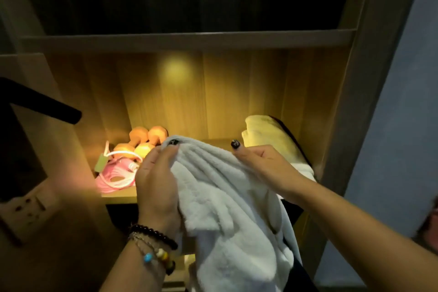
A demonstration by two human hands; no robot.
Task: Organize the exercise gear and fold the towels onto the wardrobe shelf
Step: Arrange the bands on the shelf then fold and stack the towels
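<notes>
A white fluffy towel (227, 199) hangs in front of the lit wardrobe shelf (118, 193). My left hand (156, 180) grips its upper left edge, and my right hand (263, 163) pinches its upper right edge; the rest droops down between my arms. On the shelf's left lie orange dumbbells (142, 141) and a pink-and-white jump rope (116, 170). At the shelf's right sits a folded pale yellow towel (267, 136), partly hidden behind my right hand.
The wooden shelf board above (184, 39) and the wardrobe's right side panel (350, 106) bound the compartment. A black bar (47, 105) juts in from the left. A wall socket (28, 208) sits at lower left. A grey-blue wall (398, 125) stands to the right.
</notes>
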